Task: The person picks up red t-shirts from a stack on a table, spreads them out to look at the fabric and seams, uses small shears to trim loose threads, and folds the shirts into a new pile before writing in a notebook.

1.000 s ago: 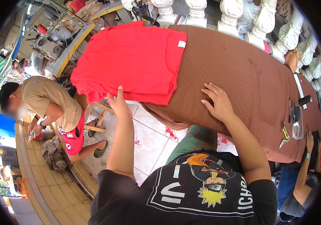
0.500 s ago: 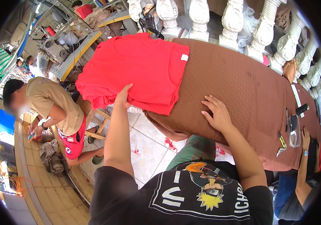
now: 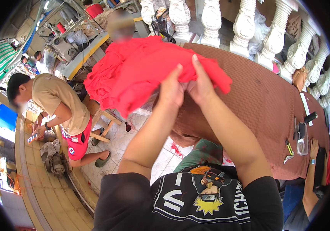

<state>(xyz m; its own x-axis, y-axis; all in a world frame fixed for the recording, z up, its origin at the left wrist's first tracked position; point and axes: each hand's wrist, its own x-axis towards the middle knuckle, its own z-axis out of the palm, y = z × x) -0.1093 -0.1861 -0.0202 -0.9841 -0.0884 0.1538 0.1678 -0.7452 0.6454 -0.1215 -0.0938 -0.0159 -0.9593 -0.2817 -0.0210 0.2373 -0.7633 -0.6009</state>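
A red shirt (image 3: 149, 69) is raised at its near edge above the brown cloth, blurred by motion. My left hand (image 3: 172, 88) and my right hand (image 3: 200, 86) grip that edge close together, thumbs on top and the other fingers tucked under the fabric. Further left, more bunched red fabric (image 3: 97, 82) lies at the end of the table; how many pieces are there I cannot tell. The shirt's right end hangs over the quilted brown cover (image 3: 249, 104).
On the table's right lie yellow-handled snips (image 3: 289, 149), a clear plastic container (image 3: 303, 142), a black cylinder (image 3: 310, 117) and a white strip (image 3: 306, 104). Another person's hand (image 3: 314, 148) rests there. White balusters (image 3: 246, 23) line the far side. A person (image 3: 61, 96) stands left.
Both hands have come together and grasped the red shirt, which is now lifted and pulled to the right. Before, my right hand lay flat on the brown cover. Another head appears behind the fabric.
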